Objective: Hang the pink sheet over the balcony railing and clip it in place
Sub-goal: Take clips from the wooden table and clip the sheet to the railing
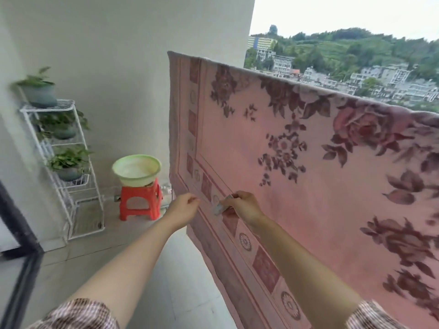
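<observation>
The pink sheet, printed with dark red roses and a patterned border, hangs flat down the inner side of the balcony edge. Its top fold runs in a long line from near the wall to the right; the railing under it is covered by the cloth. Both hands are low, at the bottom left corner of the sheet. The right hand has its grip closed on a small grey clip, which is blurred and lies against the border of the sheet. The left hand is just beside it at the left edge of the cloth, fingers curled with thumb and finger together; I cannot tell if this grip really pinches the sheet. Further left on the floor stands a red stool with a green basin on top, and near it a white wire rack with potted plants.
</observation>
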{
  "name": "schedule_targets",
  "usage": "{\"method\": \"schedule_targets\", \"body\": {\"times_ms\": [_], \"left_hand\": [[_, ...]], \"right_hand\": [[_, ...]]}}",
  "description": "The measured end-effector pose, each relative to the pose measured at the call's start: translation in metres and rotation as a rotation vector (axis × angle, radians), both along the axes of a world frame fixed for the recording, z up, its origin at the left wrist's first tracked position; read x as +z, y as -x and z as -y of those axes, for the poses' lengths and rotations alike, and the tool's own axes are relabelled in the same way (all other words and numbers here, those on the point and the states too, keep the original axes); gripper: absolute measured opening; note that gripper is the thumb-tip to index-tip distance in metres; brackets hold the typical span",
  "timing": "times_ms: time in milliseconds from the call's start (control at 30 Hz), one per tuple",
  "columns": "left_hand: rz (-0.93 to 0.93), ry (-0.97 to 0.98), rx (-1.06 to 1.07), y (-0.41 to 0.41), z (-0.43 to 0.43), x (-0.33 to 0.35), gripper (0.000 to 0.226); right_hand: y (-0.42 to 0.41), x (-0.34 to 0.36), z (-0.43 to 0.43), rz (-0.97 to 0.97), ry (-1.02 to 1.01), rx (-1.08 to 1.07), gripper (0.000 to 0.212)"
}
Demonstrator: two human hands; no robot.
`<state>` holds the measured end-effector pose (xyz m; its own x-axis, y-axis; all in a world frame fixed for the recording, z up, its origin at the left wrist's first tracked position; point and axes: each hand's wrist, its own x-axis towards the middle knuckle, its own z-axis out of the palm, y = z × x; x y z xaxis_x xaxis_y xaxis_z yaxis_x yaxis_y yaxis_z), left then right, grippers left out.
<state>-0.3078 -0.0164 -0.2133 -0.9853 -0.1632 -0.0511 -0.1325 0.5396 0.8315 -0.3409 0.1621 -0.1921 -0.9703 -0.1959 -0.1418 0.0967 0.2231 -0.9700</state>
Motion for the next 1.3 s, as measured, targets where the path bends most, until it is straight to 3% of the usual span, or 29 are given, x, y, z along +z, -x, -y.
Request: {"method": "schedule_targets", "body": {"times_ms": [200, 367, 467, 633, 833, 967, 1300], "left_hand": [[0.005, -0.046, 0.074, 0.119, 0.137, -0.001, 0.019], [0.038, 0.074, 0.131, 0.213, 0.25, 0.017, 0.038], [0.041, -0.019, 0.156, 0.266, 0.298, 0.027, 0.021], [0.092, -0.231, 0.101, 0.352, 0.344, 0.024, 0.026], [0.103, -0.517, 0.167, 0.469, 0.389, 0.005, 0.031], [0.15, -0.706, 0.196, 0.549, 0.42, -0.015, 0.04], [0.2, -0.63, 0.051, 0.702, 0.491, -0.047, 0.034]], "right_hand": [[0.123, 0.0, 0.118, -0.024, 0.036, 0.009, 0.021], [0.214, 0.013, 0.212, -0.025, 0.046, 0.01, 0.017], [0.267, 0.022, 0.261, -0.03, 0.035, 0.027, 0.017], [0.359, 0.027, 0.333, -0.034, 0.068, 0.014, 0.022], [0.482, 0.009, 0.403, -0.011, 0.082, 0.033, 0.006], [0.572, -0.008, 0.439, 0.088, 0.14, -0.003, 0.013], [0.727, -0.037, 0.504, 0.204, 0.019, 0.039, 0.023]]}}
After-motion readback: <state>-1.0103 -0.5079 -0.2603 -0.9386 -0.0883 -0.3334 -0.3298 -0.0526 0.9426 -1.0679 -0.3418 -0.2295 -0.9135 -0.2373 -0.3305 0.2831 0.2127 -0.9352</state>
